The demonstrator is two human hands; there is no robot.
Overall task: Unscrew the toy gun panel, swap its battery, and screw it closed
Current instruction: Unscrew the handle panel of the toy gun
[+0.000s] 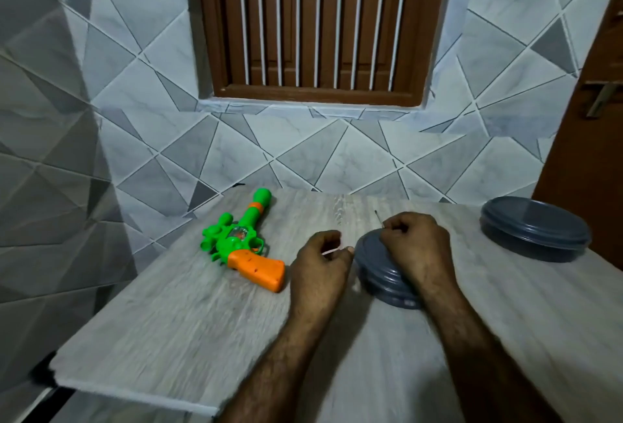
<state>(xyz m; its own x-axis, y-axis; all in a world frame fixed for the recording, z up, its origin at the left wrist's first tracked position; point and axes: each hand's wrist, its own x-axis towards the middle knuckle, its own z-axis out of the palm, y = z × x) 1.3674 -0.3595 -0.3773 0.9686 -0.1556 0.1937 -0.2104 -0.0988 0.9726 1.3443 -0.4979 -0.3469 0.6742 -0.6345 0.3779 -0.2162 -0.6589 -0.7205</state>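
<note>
The toy gun is lying flat on its side on the left half of the table. Its barrel is pointing away from you toward the tiled wall, its orange grip is nearest you, and nothing is touching it. It's looking like hollow moulded plastic, so prob. light, stiff & a bit slick. I'm expecting it to skate on the smooth top once you're pushing a driver into it. Best bet is pinning it w/ one hand round the orange grip or the thick green body, not the thin barrel or trigger loop, which look like the snappable bits. The panel screws aren't showing clearly (small dark dots on the grip, too blurry to call).

Your left hand is sitting just right of the grip, apart from it, w/ fingers curled in. A pale sliver is showing at the fingertips, but I can't tell if it's holding anything. Your right hand is gripping a thin tool, whose dark tip is poking out past the knuckles. That hand is sitting over a small grey container. A bigger grey container is standing well apart near the right edge, and a shuttered window is showing behind.
</note>
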